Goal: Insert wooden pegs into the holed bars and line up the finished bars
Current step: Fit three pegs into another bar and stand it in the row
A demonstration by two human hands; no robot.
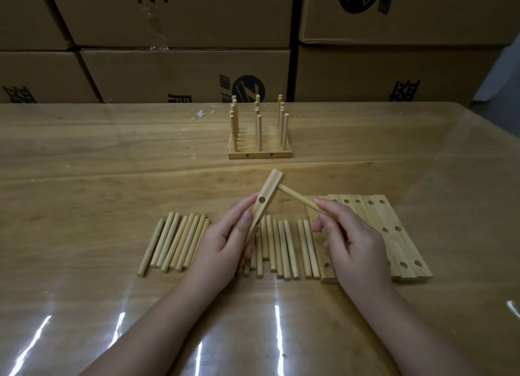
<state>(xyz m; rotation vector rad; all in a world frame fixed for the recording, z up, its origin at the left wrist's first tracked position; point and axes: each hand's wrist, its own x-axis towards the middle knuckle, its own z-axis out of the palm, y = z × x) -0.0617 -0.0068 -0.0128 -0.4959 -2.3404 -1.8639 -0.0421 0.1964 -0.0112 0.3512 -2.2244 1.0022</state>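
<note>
My left hand [225, 240] grips a holed wooden bar [266, 197] tilted up above the table, its middle hole facing me. My right hand [351, 243] pinches a wooden peg [298, 199] whose far end sits at the bar's upper hole. Several loose pegs [180, 242] lie side by side on the table under and left of my hands. Several empty holed bars [394, 232] lie flat to the right, partly hidden by my right hand. Further back stand several finished bars [260, 150] pressed together, each with upright pegs.
The wooden table [98, 156] has a glossy clear cover with light glare near its front edge. Stacked cardboard boxes [174, 66] form a wall right behind the table. A small white scrap [200, 113] lies near the far edge.
</note>
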